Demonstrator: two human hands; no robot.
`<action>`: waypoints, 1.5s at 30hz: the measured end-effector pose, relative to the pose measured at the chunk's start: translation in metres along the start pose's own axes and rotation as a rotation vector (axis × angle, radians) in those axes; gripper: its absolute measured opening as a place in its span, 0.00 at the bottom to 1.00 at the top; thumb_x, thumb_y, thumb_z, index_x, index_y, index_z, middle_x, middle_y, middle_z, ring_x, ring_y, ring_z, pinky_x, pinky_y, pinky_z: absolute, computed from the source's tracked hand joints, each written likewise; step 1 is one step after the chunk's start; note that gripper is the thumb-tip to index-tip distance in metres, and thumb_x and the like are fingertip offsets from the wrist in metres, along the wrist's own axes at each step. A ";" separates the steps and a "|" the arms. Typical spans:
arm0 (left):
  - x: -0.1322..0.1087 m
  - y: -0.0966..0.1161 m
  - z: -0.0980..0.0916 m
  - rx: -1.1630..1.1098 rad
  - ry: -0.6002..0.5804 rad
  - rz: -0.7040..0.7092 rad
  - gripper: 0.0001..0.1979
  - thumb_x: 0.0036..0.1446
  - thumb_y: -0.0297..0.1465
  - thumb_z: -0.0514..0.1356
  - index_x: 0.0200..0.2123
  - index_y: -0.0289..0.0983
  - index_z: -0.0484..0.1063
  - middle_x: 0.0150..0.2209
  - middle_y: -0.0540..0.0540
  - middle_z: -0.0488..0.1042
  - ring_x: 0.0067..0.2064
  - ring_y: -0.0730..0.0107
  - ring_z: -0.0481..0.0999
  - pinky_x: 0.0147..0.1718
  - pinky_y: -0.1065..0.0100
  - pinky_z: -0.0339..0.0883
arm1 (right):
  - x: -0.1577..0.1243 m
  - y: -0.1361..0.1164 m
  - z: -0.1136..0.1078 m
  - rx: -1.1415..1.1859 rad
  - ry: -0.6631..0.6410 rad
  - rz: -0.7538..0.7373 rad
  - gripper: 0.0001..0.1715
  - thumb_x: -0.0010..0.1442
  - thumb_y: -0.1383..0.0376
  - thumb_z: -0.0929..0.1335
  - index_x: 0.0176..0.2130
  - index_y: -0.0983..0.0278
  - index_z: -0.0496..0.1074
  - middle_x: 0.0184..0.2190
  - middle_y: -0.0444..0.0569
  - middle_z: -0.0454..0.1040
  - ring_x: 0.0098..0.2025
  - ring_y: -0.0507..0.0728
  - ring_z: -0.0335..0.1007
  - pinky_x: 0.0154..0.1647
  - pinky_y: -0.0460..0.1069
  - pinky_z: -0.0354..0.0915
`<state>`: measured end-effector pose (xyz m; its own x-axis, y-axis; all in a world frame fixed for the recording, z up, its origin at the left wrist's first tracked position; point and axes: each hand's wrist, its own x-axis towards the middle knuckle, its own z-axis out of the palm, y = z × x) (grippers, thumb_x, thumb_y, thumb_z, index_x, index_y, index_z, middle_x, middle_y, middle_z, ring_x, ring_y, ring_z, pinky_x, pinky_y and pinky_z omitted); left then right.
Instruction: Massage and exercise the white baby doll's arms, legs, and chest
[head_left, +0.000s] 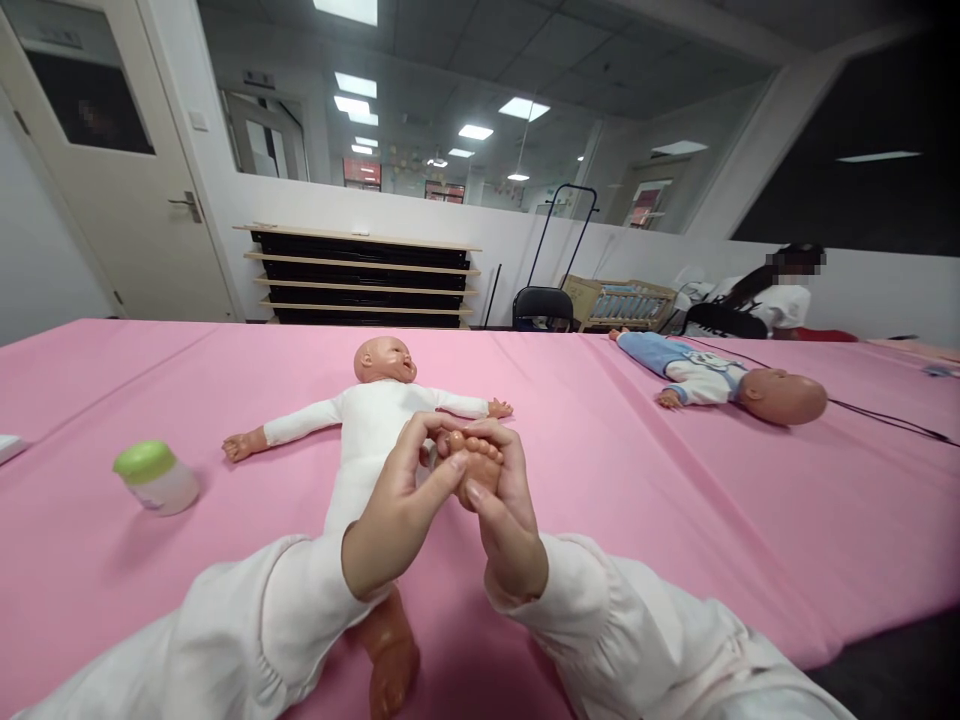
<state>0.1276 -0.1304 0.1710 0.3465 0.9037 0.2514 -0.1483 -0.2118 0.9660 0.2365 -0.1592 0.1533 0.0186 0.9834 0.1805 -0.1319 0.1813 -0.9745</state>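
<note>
A baby doll with a white cloth body lies on its back on the pink table cover, head away from me and arms spread. Both my hands are wrapped round one raised foot of the doll, its sole and toes facing me. My left hand grips it from the left with the thumb on the sole. From the right, my right hand holds it, thumb also pressed on the sole. The doll's other leg rests below my left wrist, partly hidden by the sleeve.
A small jar with a green lid stands at the left. On the right lies a second doll in blue and white clothes, near a dark cable. Past the table are a black chair, stacked boards and a seated person.
</note>
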 end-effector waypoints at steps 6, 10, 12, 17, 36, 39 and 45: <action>0.002 -0.001 0.001 -0.073 0.066 -0.049 0.07 0.59 0.35 0.52 0.35 0.37 0.62 0.32 0.50 0.64 0.36 0.74 0.66 0.36 0.72 0.64 | -0.005 0.003 0.001 -0.043 -0.021 0.064 0.26 0.55 0.52 0.60 0.48 0.61 0.52 0.39 0.46 0.63 0.35 0.36 0.61 0.37 0.34 0.63; -0.003 0.000 0.004 -0.046 0.036 -0.054 0.09 0.62 0.36 0.47 0.38 0.37 0.61 0.35 0.48 0.65 0.39 0.72 0.67 0.39 0.69 0.63 | 0.000 -0.010 0.005 0.058 0.088 0.160 0.25 0.55 0.48 0.59 0.44 0.63 0.55 0.37 0.45 0.65 0.36 0.37 0.63 0.37 0.33 0.64; -0.007 -0.002 0.006 0.078 0.003 0.032 0.10 0.59 0.36 0.51 0.43 0.38 0.60 0.40 0.46 0.65 0.43 0.69 0.66 0.42 0.66 0.62 | 0.004 -0.015 0.005 0.068 0.129 0.172 0.24 0.55 0.49 0.58 0.43 0.63 0.55 0.38 0.45 0.65 0.40 0.38 0.64 0.40 0.34 0.65; -0.012 -0.006 0.010 0.329 -0.004 0.228 0.19 0.51 0.30 0.57 0.47 0.38 0.57 0.43 0.44 0.61 0.46 0.66 0.62 0.44 0.63 0.59 | -0.002 -0.014 0.003 0.054 0.129 0.126 0.22 0.57 0.49 0.54 0.42 0.63 0.56 0.40 0.46 0.64 0.43 0.38 0.64 0.45 0.35 0.67; -0.045 -0.021 0.005 0.236 -0.187 0.164 0.10 0.61 0.35 0.50 0.31 0.36 0.66 0.31 0.47 0.67 0.36 0.71 0.66 0.39 0.67 0.60 | -0.037 0.017 -0.013 -0.048 0.313 0.184 0.22 0.55 0.49 0.57 0.40 0.65 0.56 0.37 0.45 0.62 0.41 0.39 0.62 0.45 0.37 0.64; -0.058 -0.031 0.004 0.389 -0.440 0.256 0.10 0.59 0.35 0.54 0.30 0.36 0.68 0.30 0.47 0.69 0.35 0.71 0.66 0.36 0.67 0.58 | -0.026 0.039 -0.040 -0.151 0.320 0.382 0.20 0.52 0.55 0.61 0.41 0.65 0.58 0.40 0.44 0.63 0.43 0.40 0.61 0.45 0.37 0.62; -0.074 -0.054 0.012 0.588 -0.630 0.235 0.06 0.49 0.32 0.61 0.28 0.36 0.67 0.29 0.51 0.70 0.32 0.74 0.65 0.35 0.67 0.54 | 0.017 0.093 -0.083 -0.327 0.250 0.603 0.20 0.47 0.64 0.61 0.42 0.68 0.62 0.43 0.45 0.65 0.37 0.38 0.59 0.40 0.35 0.57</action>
<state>0.1209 -0.1898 0.1010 0.8375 0.4773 0.2661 0.1591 -0.6788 0.7169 0.3064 -0.1248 0.0548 0.2668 0.8777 -0.3981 0.1114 -0.4384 -0.8918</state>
